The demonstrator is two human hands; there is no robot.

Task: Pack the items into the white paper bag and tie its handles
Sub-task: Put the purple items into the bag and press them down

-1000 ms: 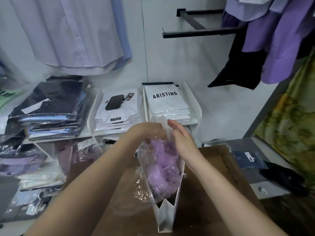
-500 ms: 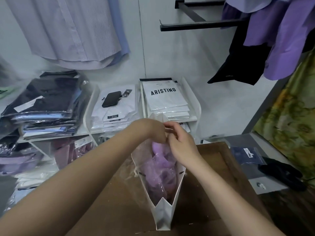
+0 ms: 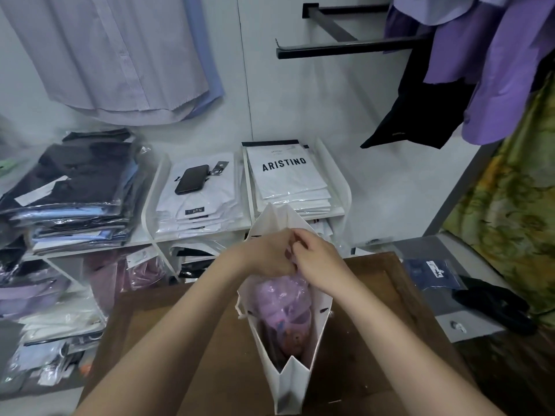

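**A:** What's the biggest worry here?

**B:** The whole tall white paper bag [image 3: 292,385] going over. It stands upright and narrow on the brown wooden table [image 3: 180,340], and both hands work high up at its far end. A sideways pull there could tip it, I'd guess.

**A:** And the hands?

**B:** The left hand [image 3: 267,256] and the right hand [image 3: 321,262] meet over the bag's mouth, fingers curled and knuckles touching. What they pinch is hidden between them, so I cannot tell whether either truly grips anything.

**A:** Next risk down?

**B:** The lilac folded garment in crinkly clear plastic wrap [image 3: 282,298]. It sits inside the bag but swells up to the rim at the far end. Unless it is pressed lower, the mouth may not close enough for tying.

**A:** Smaller still?

**B:** The paper rim could crease or tear if the bundle is forced. And what looks like a thin white cord handle [image 3: 239,310] at the left rim could get trapped under the plastic.

**A:** How does the bag look?

**B:** Clean, stiff and matte, with its mouth spread wide in the middle. The near gusset is folded into a sharp V, and the far one peaks behind the hands. The garment is soft and rumpled, its wrap glossy. The cord is a small loop, and the handles are not yet tied.
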